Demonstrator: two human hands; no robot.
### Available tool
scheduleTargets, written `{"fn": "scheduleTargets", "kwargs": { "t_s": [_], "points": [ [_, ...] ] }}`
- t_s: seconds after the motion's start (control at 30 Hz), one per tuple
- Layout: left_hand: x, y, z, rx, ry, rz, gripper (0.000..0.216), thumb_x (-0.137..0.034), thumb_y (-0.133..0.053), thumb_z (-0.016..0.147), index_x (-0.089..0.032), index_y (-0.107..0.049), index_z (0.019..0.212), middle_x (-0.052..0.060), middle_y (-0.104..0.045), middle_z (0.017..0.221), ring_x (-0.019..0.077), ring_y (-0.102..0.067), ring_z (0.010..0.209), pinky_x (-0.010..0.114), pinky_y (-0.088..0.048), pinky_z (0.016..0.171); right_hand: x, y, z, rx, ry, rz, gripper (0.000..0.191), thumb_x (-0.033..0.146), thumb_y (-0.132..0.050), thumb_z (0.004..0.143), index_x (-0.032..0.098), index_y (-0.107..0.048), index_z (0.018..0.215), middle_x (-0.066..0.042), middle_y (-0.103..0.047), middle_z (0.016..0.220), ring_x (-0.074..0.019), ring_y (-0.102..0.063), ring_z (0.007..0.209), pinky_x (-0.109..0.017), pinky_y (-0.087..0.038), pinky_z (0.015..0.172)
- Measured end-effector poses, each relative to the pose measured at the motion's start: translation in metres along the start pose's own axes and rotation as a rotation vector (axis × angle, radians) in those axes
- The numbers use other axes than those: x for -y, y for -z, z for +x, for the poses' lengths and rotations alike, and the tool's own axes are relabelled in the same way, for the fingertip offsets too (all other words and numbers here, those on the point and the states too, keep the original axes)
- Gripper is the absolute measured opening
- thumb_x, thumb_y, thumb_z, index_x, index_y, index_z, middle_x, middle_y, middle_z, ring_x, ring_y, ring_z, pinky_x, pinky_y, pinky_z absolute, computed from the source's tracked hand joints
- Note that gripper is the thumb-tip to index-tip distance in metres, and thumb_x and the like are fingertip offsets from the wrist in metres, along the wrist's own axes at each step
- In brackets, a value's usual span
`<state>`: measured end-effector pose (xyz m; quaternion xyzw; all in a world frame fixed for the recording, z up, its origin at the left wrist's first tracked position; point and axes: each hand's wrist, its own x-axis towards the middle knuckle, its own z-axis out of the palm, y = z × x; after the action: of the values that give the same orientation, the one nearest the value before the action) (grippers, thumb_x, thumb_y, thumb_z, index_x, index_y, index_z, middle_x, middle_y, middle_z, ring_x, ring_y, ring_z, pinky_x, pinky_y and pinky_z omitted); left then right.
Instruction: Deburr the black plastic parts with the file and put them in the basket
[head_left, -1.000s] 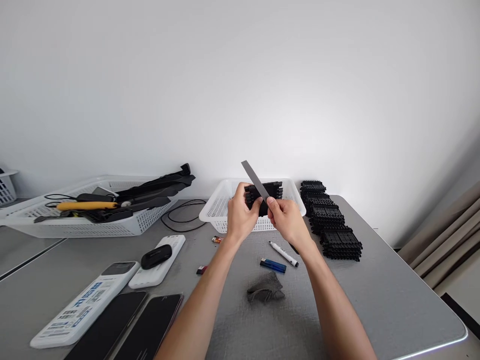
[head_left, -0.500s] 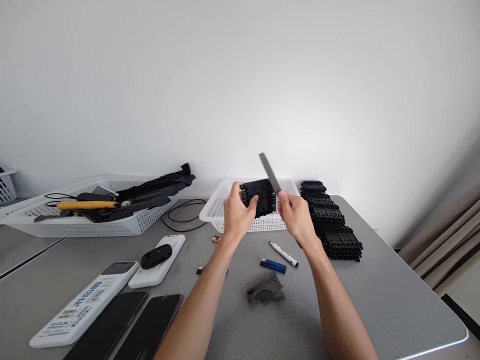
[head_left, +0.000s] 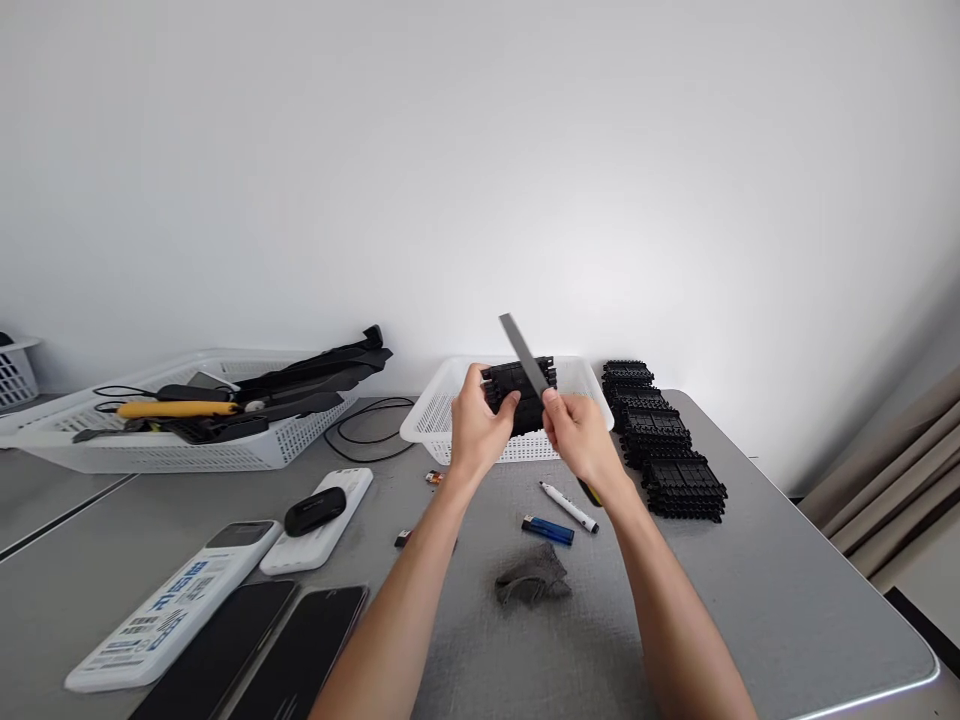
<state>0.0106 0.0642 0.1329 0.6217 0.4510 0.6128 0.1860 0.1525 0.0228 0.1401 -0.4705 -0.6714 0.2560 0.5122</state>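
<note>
Your left hand (head_left: 480, 425) is clamped on a black plastic piece (head_left: 510, 376), thumb across its face, at the middle of the frame. Your right hand (head_left: 579, 430) is closed round a flat metal file (head_left: 523, 352), its blade slanting up to the left across the plastic; whether it touches the plastic, you cannot tell from here. To work well, pin the piece firmly so it cannot twist, lay the blade flat against the edge, stroke lightly and evenly, and mind your left thumb, which sits close to the blade.

The piece looks stiff and thin-walled, with toothed edges that would likely snap under a hard push. The blade is grey, straight and square-ended. Behind your grip stands a white plastic basket (head_left: 431, 435), its walls pierced with small holes. Right of center, similar black pieces rise in ridged stacks (head_left: 686, 485). Nearer you, at lower center, lie a slim white marker (head_left: 568, 508), a glossy blue lighter (head_left: 547, 530) and a crumpled dark cloth (head_left: 534, 577) on the smooth grey worktop (head_left: 772, 600).
</note>
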Motion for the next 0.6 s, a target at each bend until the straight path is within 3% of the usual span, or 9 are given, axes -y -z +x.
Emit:
{"fn": "scheduleTargets", "kwargs": {
  "t_s": [0.07, 0.17, 0.43, 0.6],
  "points": [
    [-0.004, 0.000, -0.001, 0.019, -0.011, 0.009, 0.026, -0.021, -0.063, 0.071, -0.023, -0.051, 0.094, -0.001, -0.064, 0.077, 0.0198, -0.063, 0.072, 0.029, -0.045, 0.067, -0.002, -0.006, 0.000, 0.160, -0.043, 0.126, 0.059, 0.063, -0.032, 0.095, 0.021, -0.043, 0.055, 0.002, -0.043, 0.045, -0.0101, -0.039, 0.041, -0.025, -0.028, 0.045],
    [-0.011, -0.001, -0.003, 0.040, -0.020, -0.015, 0.027, -0.017, -0.061, 0.069, -0.024, -0.049, 0.093, -0.003, -0.063, 0.073, 0.0188, -0.062, 0.067, 0.027, -0.044, 0.062, -0.005, -0.012, 0.000, 0.243, -0.100, 0.219, 0.060, 0.067, -0.034, 0.092, 0.020, -0.044, 0.056, 0.003, -0.043, 0.045, -0.0083, -0.037, 0.037, -0.023, -0.029, 0.042],
    [-0.012, -0.004, -0.005, 0.034, -0.007, 0.022, 0.023, -0.017, -0.059, 0.073, -0.023, -0.049, 0.093, -0.002, -0.064, 0.072, 0.0186, -0.063, 0.065, 0.028, -0.045, 0.062, -0.007, -0.009, 0.003, 0.208, -0.126, 0.171, 0.058, 0.064, -0.037, 0.091, 0.020, -0.045, 0.055, 0.004, -0.043, 0.044, -0.0077, -0.037, 0.037, -0.022, -0.029, 0.042],
    [-0.008, -0.002, -0.003, 0.006, -0.031, 0.072, 0.025, -0.016, -0.058, 0.073, -0.024, -0.050, 0.095, -0.001, -0.067, 0.078, 0.0201, -0.066, 0.074, 0.029, -0.047, 0.069, -0.009, -0.010, 0.004, 0.197, -0.103, 0.133, 0.057, 0.061, -0.034, 0.093, 0.020, -0.043, 0.055, 0.003, -0.043, 0.044, -0.0081, -0.038, 0.039, -0.022, -0.029, 0.044]
  ]
}}
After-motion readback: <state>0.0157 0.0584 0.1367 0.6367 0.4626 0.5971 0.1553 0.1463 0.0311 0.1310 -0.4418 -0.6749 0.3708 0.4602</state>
